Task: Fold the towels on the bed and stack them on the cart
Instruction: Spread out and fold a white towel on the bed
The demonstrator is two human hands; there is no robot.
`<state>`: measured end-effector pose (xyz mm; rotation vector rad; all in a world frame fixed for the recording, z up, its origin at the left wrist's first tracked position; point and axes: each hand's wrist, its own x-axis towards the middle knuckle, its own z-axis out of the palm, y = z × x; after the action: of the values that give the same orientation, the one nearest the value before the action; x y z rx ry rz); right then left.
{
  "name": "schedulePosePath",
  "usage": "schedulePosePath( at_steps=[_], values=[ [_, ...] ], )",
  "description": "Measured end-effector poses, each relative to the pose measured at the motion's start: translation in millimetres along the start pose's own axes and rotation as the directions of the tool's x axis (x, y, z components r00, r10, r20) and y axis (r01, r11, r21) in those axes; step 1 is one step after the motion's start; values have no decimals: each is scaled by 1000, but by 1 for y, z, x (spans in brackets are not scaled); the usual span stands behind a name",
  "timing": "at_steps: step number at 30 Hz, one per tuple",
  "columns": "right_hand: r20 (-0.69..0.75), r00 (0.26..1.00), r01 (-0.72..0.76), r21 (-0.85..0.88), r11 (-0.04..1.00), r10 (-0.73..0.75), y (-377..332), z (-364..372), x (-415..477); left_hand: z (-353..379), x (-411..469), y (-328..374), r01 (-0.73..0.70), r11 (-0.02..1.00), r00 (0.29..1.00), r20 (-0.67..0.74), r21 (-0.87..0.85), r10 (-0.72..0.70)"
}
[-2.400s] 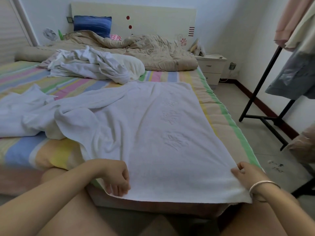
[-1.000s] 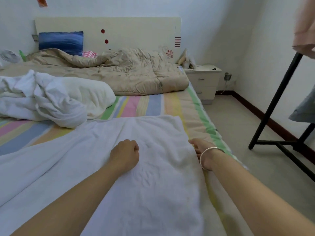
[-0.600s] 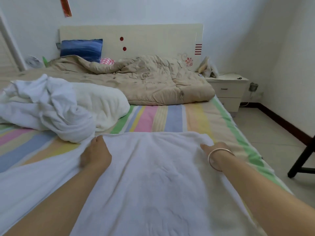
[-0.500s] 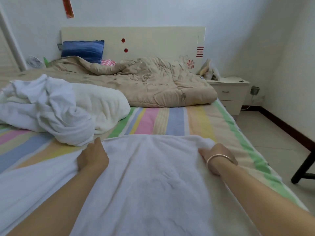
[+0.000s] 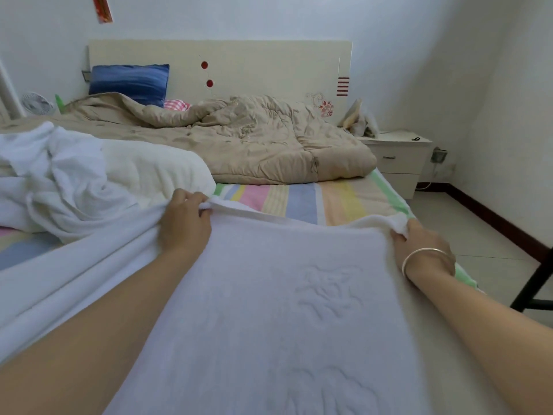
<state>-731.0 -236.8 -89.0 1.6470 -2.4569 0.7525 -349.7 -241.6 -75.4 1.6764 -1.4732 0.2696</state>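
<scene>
Item: one white towel [image 5: 284,295], spread flat across the striped bed [image 5: 302,202], its far edge raised clear of it. Left hand [image 5: 184,226] and right hand [image 5: 419,244] each pinch a far corner, fingers curled round the cloth; a heap of unfolded towels [image 5: 74,187] lies just beside the left hand. Handling note: probably best to bring both corners back level and taut onto the near end, so the fold lands square; cart not in view.
</scene>
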Motion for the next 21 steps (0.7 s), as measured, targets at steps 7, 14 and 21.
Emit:
schedulePosePath(
  at_steps=[7,14,21],
  values=[
    [132,988,-66,-86,994,77,-4,20,-2,56,-35,-29,14,974,893,436,227,-114],
    [263,947,263,-299,917,-185,-51,-2,-58,15,-62,-11,-151,983,845,529,105,73],
    [648,717,385,-61,921,-257,-76,-52,-205,-51,-109,-2,-232,944,641,767,237,-35]
  ],
)
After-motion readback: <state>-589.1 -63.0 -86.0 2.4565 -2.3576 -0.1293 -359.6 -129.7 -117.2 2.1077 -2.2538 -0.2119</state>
